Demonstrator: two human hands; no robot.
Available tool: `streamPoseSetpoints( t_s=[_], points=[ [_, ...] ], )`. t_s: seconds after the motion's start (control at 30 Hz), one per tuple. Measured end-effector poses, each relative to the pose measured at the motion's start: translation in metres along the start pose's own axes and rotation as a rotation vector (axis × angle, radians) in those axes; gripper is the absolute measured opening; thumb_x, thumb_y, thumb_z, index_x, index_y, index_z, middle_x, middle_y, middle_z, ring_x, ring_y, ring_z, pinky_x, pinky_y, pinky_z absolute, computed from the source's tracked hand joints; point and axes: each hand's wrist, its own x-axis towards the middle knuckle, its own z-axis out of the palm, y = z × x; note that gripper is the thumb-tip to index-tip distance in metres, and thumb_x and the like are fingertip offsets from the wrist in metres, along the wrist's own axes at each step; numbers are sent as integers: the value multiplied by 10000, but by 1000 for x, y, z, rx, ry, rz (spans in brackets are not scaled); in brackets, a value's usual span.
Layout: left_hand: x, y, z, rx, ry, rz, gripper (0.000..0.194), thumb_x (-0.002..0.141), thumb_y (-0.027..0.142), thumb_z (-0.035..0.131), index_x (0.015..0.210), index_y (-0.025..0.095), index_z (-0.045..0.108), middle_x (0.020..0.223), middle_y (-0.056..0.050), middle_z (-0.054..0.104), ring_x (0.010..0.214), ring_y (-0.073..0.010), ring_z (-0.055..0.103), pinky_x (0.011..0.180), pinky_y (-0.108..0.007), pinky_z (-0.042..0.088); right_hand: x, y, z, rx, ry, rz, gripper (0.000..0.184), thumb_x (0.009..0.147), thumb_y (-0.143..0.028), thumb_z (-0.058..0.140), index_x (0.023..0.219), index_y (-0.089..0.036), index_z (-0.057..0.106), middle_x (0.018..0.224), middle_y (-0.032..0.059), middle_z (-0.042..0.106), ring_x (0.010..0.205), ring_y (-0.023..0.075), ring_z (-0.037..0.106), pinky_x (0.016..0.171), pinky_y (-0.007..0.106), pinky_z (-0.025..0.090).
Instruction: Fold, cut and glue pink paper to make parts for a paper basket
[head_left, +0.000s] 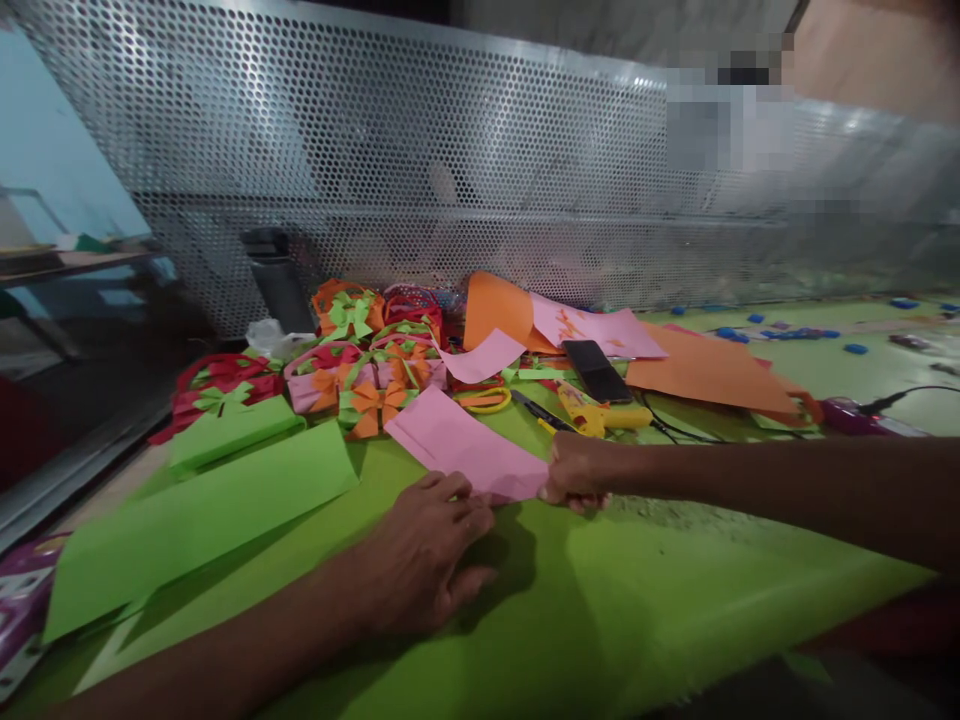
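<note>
A sheet of pink paper (469,445) lies on the green table in front of me, with a crease line near its left end. My left hand (427,545) rests its fingertips on the sheet's near edge, its thumb held apart from the fingers. At the sheet's right end, my right hand (577,470) is closed on the corner, fingers curled. Just beyond that hand lie a cutter knife (541,411), a yellow glue gun (600,415) and a pair of yellow-handled scissors (484,400).
Small paper bags with bows (379,400) crowd the back left. Folded green paper (202,500) lies at left. Behind are a phone (596,370), orange paper (709,368) and a dark bottle (277,285). A perforated metal panel (390,130) borders the far side.
</note>
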Motion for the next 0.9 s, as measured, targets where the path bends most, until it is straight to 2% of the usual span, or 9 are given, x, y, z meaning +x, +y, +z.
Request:
streamPoseSetpoints(
  t_s=[0.13, 0.23, 0.3, 0.47, 0.57, 0.67, 0.73, 0.8, 0.9],
  points=[
    [-1, 0, 0, 3, 0, 3, 272, 814, 272, 560, 1064, 164, 554, 1047, -88, 633, 961, -277, 504, 820, -448, 416, -3, 6, 2, 17, 59, -3, 198, 896, -298, 565, 804, -126, 598, 703, -20, 594, 531, 79, 537, 495, 221, 462],
    [-2, -2, 3, 18, 27, 4, 291, 802, 271, 571, 1071, 163, 557, 1068, -97, 631, 980, -285, 507, 844, -463, 412, -7, 8, 3, 23, 109, -41, 294, 828, -167, 558, 540, -142, 507, 511, -29, 520, 403, 69, 450, 428, 216, 398],
    [-2, -3, 5, 16, 35, 9, 273, 802, 285, 581, 1050, 171, 566, 1064, -95, 634, 975, -282, 514, 838, -456, 417, -10, 9, 1, 14, 144, -111, 338, 763, -108, 535, 439, -159, 451, 438, -13, 487, 382, 85, 441, 426, 232, 379],
    [0, -9, 7, -26, 117, 26, 307, 818, 276, 588, 1103, 162, 574, 992, -106, 645, 936, -275, 536, 799, -435, 446, -9, 10, -7, -33, 349, -442, 244, 687, -137, 550, 468, -164, 448, 456, -47, 410, 479, 84, 399, 461, 222, 265],
    [1, -10, 9, -83, 194, 10, 381, 810, 179, 561, 1191, 177, 548, 938, -87, 653, 941, -256, 543, 804, -404, 455, 5, 12, -4, -42, 348, -596, 172, 666, -166, 557, 510, -160, 485, 483, -65, 393, 499, 72, 365, 457, 217, 227],
    [3, -8, 10, -146, 220, -28, 365, 826, 134, 510, 1181, 186, 577, 907, -77, 661, 943, -239, 543, 793, -375, 451, 21, 16, 3, -52, 330, -653, 204, 661, -207, 559, 487, -166, 462, 451, -72, 329, 464, 69, 319, 430, 229, 193],
    [7, -7, 6, -252, 193, -153, 306, 837, 159, 499, 1111, 185, 632, 903, -77, 666, 907, -219, 554, 776, -344, 443, 29, 18, 7, -54, 339, -666, 224, 663, -230, 557, 477, -172, 446, 438, -71, 313, 446, 70, 309, 422, 236, 183],
    [14, -6, -1, -363, 148, -365, 248, 845, 213, 487, 1007, 175, 671, 889, -69, 669, 846, -193, 568, 747, -306, 435, 32, 19, 9, -60, 348, -673, 224, 669, -236, 553, 477, -173, 455, 435, -64, 333, 437, 72, 323, 422, 240, 188],
    [28, -8, -14, -430, 57, -651, 231, 834, 288, 479, 785, 143, 652, 716, -40, 642, 647, -148, 551, 592, -243, 408, 33, 21, 12, -74, 390, -674, 203, 697, -238, 539, 510, -171, 500, 477, -46, 411, 463, 81, 368, 445, 239, 213]
  ],
)
